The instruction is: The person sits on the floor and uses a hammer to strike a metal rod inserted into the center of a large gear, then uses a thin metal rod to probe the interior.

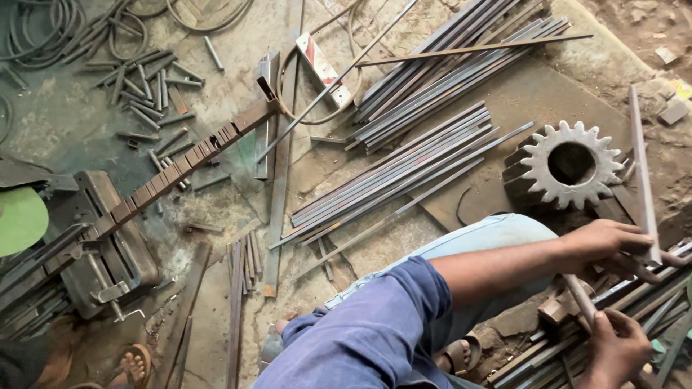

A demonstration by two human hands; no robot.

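My left hand (pixel 605 241), at the end of a blue-sleeved arm, is closed around a long flat steel bar (pixel 640 166) that runs up past a big grey gear wheel (pixel 569 164). Just below it, my right hand (pixel 618 347) grips a thin rod-like handle (pixel 579 295) that slants up towards the left hand. Both hands are over a heap of steel strips (pixel 569 356) at the lower right. My knee in light jeans (pixel 490 238) lies under the left arm.
Bundles of long flat steel strips (pixel 404 169) lie on the dirt floor in the middle and at the top. Short cut rods (pixel 148 94) are scattered upper left. A dark metal machine (pixel 108 245) with a long lever stands at left. Another person's sandalled foot (pixel 133 364) shows at the bottom left.
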